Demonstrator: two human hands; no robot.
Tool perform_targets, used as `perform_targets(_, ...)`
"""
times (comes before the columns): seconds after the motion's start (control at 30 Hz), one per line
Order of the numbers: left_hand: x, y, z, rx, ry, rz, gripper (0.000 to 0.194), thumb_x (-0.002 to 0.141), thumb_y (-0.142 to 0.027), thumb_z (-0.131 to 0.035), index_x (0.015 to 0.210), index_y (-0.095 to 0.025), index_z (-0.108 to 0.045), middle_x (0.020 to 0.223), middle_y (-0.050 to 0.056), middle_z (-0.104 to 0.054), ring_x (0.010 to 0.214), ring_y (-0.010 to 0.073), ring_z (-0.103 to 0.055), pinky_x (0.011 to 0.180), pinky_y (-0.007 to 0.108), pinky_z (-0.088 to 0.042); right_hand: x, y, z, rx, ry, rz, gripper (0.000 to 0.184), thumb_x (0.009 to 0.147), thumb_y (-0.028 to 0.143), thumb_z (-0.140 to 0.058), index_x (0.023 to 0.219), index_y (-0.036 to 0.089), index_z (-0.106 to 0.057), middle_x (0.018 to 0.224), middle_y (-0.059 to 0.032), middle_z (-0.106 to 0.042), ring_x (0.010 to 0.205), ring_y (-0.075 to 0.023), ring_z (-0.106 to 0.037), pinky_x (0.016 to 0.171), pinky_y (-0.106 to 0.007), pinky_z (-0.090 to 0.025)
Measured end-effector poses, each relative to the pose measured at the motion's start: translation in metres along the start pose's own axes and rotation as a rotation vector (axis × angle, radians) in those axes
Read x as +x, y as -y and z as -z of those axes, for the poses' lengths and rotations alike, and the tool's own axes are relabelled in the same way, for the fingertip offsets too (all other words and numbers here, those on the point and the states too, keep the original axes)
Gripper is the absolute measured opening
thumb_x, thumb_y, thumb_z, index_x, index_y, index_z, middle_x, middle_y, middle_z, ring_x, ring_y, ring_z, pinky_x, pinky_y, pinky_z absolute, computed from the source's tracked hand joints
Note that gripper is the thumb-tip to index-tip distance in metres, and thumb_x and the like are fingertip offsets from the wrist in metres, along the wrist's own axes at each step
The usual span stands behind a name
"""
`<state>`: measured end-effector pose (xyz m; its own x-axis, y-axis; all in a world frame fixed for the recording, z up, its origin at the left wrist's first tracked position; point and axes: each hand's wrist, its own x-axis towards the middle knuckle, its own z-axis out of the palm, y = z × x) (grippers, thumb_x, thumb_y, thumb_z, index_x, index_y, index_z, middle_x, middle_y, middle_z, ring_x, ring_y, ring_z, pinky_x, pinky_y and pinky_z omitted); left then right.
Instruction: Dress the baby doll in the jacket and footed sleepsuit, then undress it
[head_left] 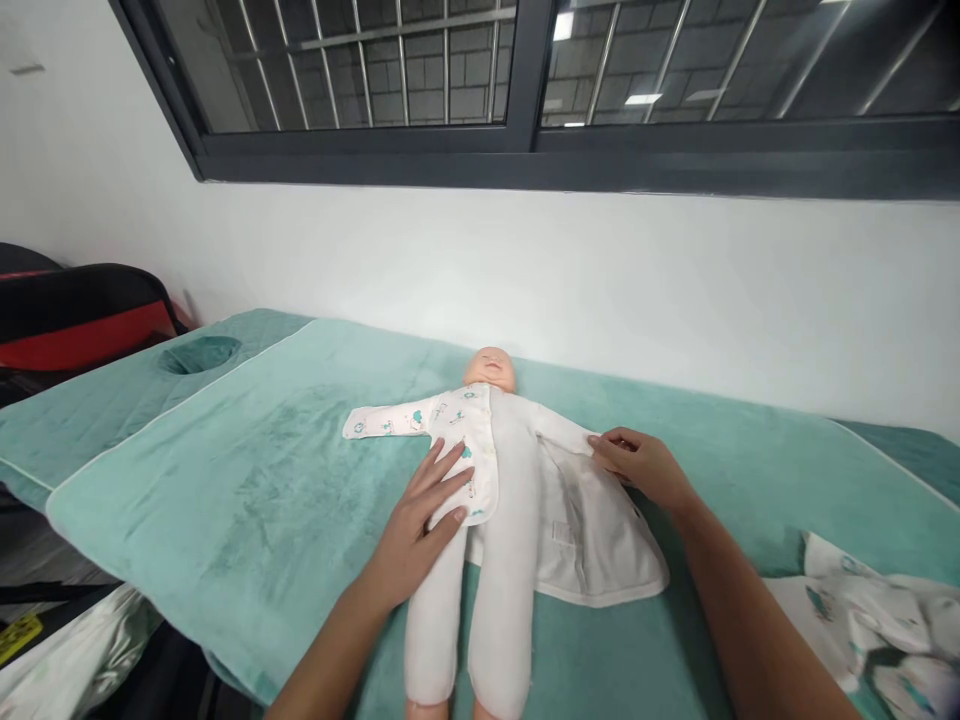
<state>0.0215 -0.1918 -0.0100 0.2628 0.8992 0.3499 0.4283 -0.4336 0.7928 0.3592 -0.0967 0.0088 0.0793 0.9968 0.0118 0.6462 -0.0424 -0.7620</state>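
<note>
A baby doll [510, 470] lies on its back, its head [491, 368] toward the wall, its body and legs of white cloth. A printed baby jacket [465, 450] covers the picture-left half of its chest, and one sleeve [386, 421] runs out along that arm. The jacket's other half [600, 550] is spread open on the picture-right side, plain inner face up. My left hand [420, 515] rests with spread fingers on the printed front. Between the thumb and fingers of my right hand [645, 465] is the end of the doll's white cloth arm [559, 428].
The doll lies on a teal padded bed [247, 480] with a round hole [201, 354] at its left end. Crumpled printed clothes [862, 610] lie at the lower right. A black and red object [82, 320] stands at the left, below a barred window [375, 80].
</note>
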Motion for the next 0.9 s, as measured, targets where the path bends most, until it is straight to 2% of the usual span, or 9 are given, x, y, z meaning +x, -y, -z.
perform_targets(0.1,0.004,-0.007,0.004,0.017,0.001,0.018,0.038,0.095,-0.035,-0.045,0.131,-0.031,-0.056,0.153,0.001,-0.034,0.147,0.0221,-0.014,0.118,0.05,-0.021,0.001,0.0,0.003,0.101,-0.03,-0.086,0.047,0.074,0.065,-0.059,0.074,0.02,-0.068,0.062,-0.0006,-0.06,0.057,-0.0167,-0.055,0.049,-0.026,-0.045)
perform_targets(0.27,0.035,-0.038,0.005,0.128,0.068,-0.014,0.037,0.094,-0.039,-0.046,0.128,-0.03,-0.057,0.151,0.002,-0.039,0.146,0.0224,-0.02,0.118,0.05,-0.02,0.003,-0.005,0.02,0.522,-0.016,-0.23,0.046,0.08,0.062,-0.054,0.077,0.019,-0.07,0.082,-0.0098,-0.071,0.07,-0.024,-0.066,0.059,-0.033,-0.054)
perform_targets(0.33,0.056,-0.05,-0.002,0.174,0.102,-0.059,0.038,0.094,-0.04,-0.045,0.128,-0.028,-0.056,0.15,0.002,-0.041,0.145,0.0221,-0.021,0.118,0.048,-0.022,0.004,-0.006,0.022,0.651,0.014,-0.264,0.04,0.08,0.057,-0.056,0.079,0.02,-0.07,0.086,-0.0098,-0.072,0.07,-0.023,-0.067,0.059,-0.032,-0.054)
perform_targets(0.43,0.097,-0.061,-0.025,0.272,0.129,-0.157,0.04,0.094,-0.038,-0.046,0.131,-0.026,-0.051,0.149,0.003,-0.042,0.144,0.0211,-0.024,0.117,0.043,-0.026,0.006,-0.006,0.021,0.723,0.099,-0.237,0.038,0.082,0.055,-0.056,0.087,0.02,-0.07,0.093,-0.0089,-0.073,0.074,-0.0218,-0.068,0.064,-0.031,-0.055)
perform_targets(0.57,0.149,-0.065,-0.067,0.511,0.23,-0.355,0.05,0.088,-0.028,-0.054,0.136,-0.02,-0.042,0.144,0.009,-0.047,0.137,0.025,-0.036,0.111,0.042,-0.031,0.005,-0.005,0.019,0.665,0.08,-0.135,0.049,0.086,0.064,-0.043,0.089,0.019,-0.065,0.094,-0.0111,-0.072,0.078,-0.0245,-0.07,0.076,-0.037,-0.056)
perform_targets(0.67,0.174,-0.066,-0.088,0.684,0.331,-0.375,0.042,0.086,-0.022,-0.053,0.127,-0.018,-0.045,0.122,0.009,-0.061,0.111,0.0248,-0.057,0.097,0.042,-0.042,0.003,-0.005,0.021,0.597,0.086,-0.037,0.05,0.087,0.064,-0.037,0.089,0.021,-0.062,0.099,-0.0116,-0.072,0.086,-0.0261,-0.069,0.082,-0.039,-0.054)
perform_targets(0.77,0.183,-0.066,-0.092,0.748,0.399,-0.348,0.026,0.085,-0.018,-0.049,0.112,-0.017,-0.05,0.101,0.008,-0.065,0.091,0.023,-0.062,0.081,0.037,-0.047,0.004,-0.004,0.018,0.264,0.06,0.013,0.044,0.088,0.059,-0.036,0.09,0.024,-0.062,0.102,-0.0115,-0.072,0.092,-0.0272,-0.068,0.078,-0.038,-0.054)
perform_targets(0.83,0.184,-0.066,-0.089,0.785,0.388,-0.37,0.024,0.084,-0.017,-0.049,0.108,-0.017,-0.05,0.099,0.008,-0.064,0.089,0.0228,-0.061,0.075,0.035,-0.046,0.007,-0.003,0.01,0.019,0.004,0.006,0.034,0.083,0.055,-0.046,0.087,0.026,-0.063,0.1,-0.0126,-0.072,0.093,-0.0298,-0.066,0.071,-0.037,-0.051)
perform_targets(0.9,0.184,-0.067,-0.084,0.853,0.375,-0.397,0.024,0.083,-0.016,-0.049,0.107,-0.018,-0.05,0.099,0.007,-0.063,0.089,0.0225,-0.06,0.072,0.035,-0.045,0.009,-0.002,-0.002,-0.1,-0.037,-0.019,0.029,0.075,0.052,-0.059,0.081,0.025,-0.063,0.091,-0.0134,-0.072,0.09,-0.0326,-0.064,0.067,-0.037,-0.048)
